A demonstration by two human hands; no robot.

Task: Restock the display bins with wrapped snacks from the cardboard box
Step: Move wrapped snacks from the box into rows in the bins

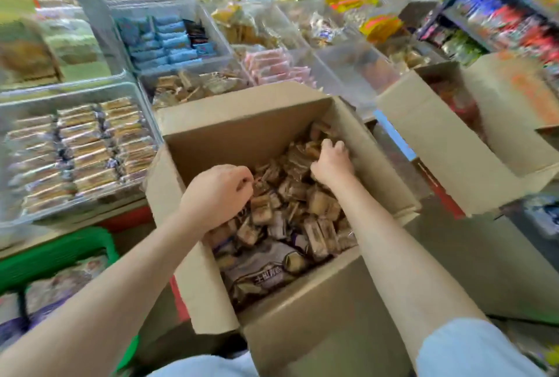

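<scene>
1. Bins first: a clear plastic display bin (18, 110) at far left holds tidy rows of tan wrapped bars, and more clear bins with blue, pink and yellow packs run behind it.
2. Left hand (216, 195) is down in the open brown cardboard box (317, 316), fingers curled into the pile, looks like it's pinching a snack but can't really tell.
3. The small tan clear-wrapped snacks (317, 207) fill that box.
4. Right hand (331, 162) is at the far side, fingers curled around a clump of them.
5. A second open cardboard box (438, 147) sits just right.
</scene>
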